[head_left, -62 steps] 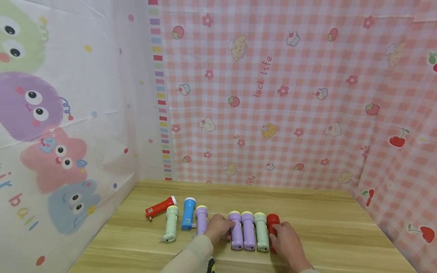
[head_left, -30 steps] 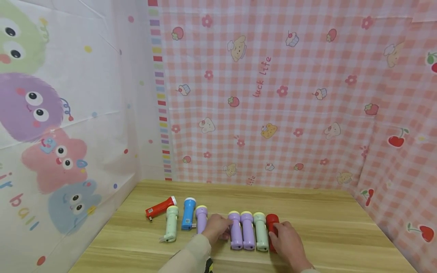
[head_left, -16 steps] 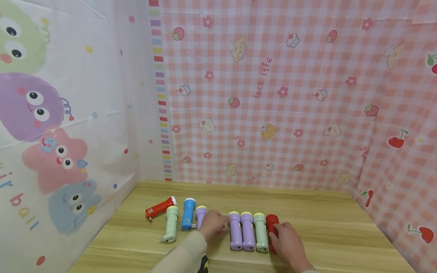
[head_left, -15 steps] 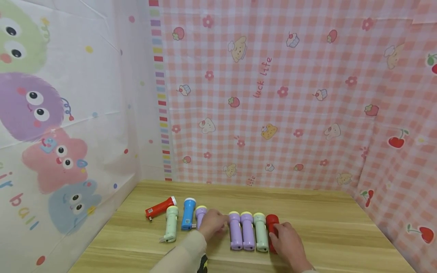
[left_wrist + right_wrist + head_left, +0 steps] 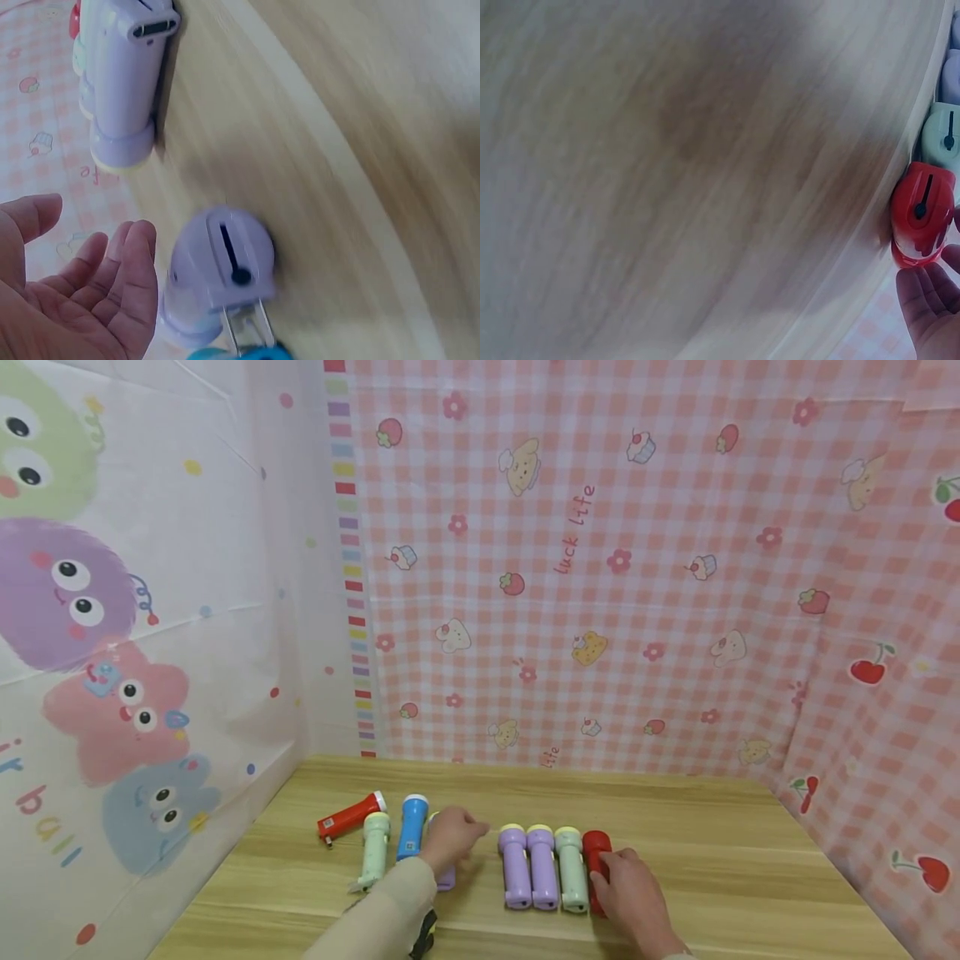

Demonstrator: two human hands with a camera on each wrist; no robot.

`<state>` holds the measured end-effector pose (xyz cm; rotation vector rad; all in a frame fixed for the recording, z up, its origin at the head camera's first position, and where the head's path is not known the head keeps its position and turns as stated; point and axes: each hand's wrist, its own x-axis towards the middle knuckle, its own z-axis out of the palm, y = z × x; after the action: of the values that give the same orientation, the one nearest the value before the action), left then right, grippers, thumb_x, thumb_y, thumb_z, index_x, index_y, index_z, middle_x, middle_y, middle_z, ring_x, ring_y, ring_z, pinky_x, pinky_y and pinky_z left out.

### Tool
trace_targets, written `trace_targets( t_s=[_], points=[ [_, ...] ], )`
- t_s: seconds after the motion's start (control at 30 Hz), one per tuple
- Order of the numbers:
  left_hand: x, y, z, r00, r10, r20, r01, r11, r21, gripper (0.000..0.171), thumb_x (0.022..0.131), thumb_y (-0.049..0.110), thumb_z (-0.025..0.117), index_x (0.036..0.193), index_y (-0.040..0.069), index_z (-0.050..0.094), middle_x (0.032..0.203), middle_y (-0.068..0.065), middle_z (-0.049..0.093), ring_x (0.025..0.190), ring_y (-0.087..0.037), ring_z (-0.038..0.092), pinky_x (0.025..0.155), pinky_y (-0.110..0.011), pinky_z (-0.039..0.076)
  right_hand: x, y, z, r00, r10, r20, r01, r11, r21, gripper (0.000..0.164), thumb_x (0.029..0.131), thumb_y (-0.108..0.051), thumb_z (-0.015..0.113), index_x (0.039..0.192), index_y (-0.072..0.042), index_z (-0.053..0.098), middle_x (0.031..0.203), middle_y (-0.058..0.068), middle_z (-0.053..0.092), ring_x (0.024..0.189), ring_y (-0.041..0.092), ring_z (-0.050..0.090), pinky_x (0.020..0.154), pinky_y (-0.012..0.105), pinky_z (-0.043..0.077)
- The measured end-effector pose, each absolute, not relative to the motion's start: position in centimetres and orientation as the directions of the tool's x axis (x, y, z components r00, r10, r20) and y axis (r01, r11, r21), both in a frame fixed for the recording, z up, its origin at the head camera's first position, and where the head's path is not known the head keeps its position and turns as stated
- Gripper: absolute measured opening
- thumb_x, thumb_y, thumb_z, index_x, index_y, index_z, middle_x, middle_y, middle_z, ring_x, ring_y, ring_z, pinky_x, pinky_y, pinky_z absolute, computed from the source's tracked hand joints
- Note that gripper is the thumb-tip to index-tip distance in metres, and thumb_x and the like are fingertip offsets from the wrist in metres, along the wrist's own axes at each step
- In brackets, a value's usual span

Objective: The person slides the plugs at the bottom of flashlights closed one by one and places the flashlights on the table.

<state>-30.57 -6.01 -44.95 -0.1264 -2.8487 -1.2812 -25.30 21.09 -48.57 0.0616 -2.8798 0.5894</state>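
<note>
My left hand (image 5: 452, 841), fingers loosely extended, is over a lone purple flashlight (image 5: 446, 882), hiding most of its body. In the left wrist view that purple flashlight (image 5: 225, 259) lies beside the palm, with nothing between the fingers. Metal prongs stick out from the blue flashlight (image 5: 412, 827) toward it. On the right, my right hand (image 5: 632, 881) holds a red flashlight (image 5: 596, 841), thumb on top and fingers along its outer side. This one ends a side-by-side row with a mint green flashlight (image 5: 572, 872) and two purple flashlights (image 5: 543, 868).
At the left lie a second mint green flashlight (image 5: 375, 847) with its plug folded out and a red flashlight with a white rim (image 5: 350, 815), set at a slant. The wooden table (image 5: 697, 827) meets a pink checked cloth (image 5: 660, 610) at the back.
My left hand has left the leftmost purple flashlight of the row and moved left, over the lone purple one. The right hand stays on the red flashlight.
</note>
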Motion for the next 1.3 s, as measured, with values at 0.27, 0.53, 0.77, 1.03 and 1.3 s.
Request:
trace_targets(
  t_s=[0.27,0.53,0.77,1.03,1.3],
  points=[
    [-31.2,-7.5,-44.1,-0.990,0.085,0.115,0.137,0.797,0.588,0.026,0.091,0.026,0.069,0.091,0.001,0.065,0.079,-0.005,0.061,0.071,-0.019,0.057,0.062,-0.037,0.050,-25.3,21.2,-48.7,-0.981,-0.001,0.192,-0.074,0.925,-0.372,0.032,0.091,-0.016,0.070,0.114,0.006,0.067,0.104,0.020,0.061,0.093,0.032,0.061,0.083,0.053,0.052],
    [-32.3,-8.8,-43.8,-0.989,0.059,0.134,0.120,0.847,0.518,0.024,0.089,0.029,0.069,0.085,0.005,0.064,0.077,-0.003,0.062,0.069,-0.019,0.057,0.061,-0.038,0.049,-25.5,21.2,-48.8,-0.985,0.015,0.174,-0.054,0.923,-0.381,0.033,0.091,-0.017,0.070,0.116,0.005,0.066,0.105,0.019,0.061,0.093,0.031,0.060,0.083,0.052,0.052],
    [-32.7,-9.4,-43.7,-0.987,0.051,0.151,0.116,0.879,0.462,0.026,0.087,0.025,0.071,0.074,0.006,0.059,0.070,-0.005,0.057,0.065,-0.021,0.053,0.062,-0.040,0.048,-25.5,21.3,-48.8,-0.986,0.028,0.167,-0.041,0.917,-0.398,0.034,0.092,-0.020,0.069,0.117,0.004,0.066,0.104,0.018,0.061,0.091,0.029,0.059,0.083,0.051,0.052],
    [-32.8,-10.3,-44.0,-0.983,0.072,0.166,0.140,0.885,0.445,0.022,0.085,0.014,0.070,0.072,0.004,0.056,0.070,-0.006,0.055,0.066,-0.022,0.050,0.065,-0.041,0.048,-25.4,21.2,-48.5,-0.983,0.026,0.179,-0.048,0.916,-0.398,0.034,0.092,-0.020,0.069,0.116,0.004,0.066,0.104,0.018,0.061,0.090,0.029,0.059,0.081,0.051,0.052],
    [-32.7,-10.6,-44.9,-0.982,0.079,0.170,0.144,0.900,0.412,0.017,0.086,0.013,0.069,0.078,0.000,0.061,0.074,-0.011,0.059,0.069,-0.024,0.054,0.069,-0.045,0.051,-25.0,21.2,-48.7,-0.968,-0.008,0.249,-0.108,0.914,-0.391,0.028,0.090,-0.018,0.070,0.109,0.003,0.069,0.096,0.015,0.061,0.084,0.027,0.060,0.075,0.049,0.052]
  ],
)
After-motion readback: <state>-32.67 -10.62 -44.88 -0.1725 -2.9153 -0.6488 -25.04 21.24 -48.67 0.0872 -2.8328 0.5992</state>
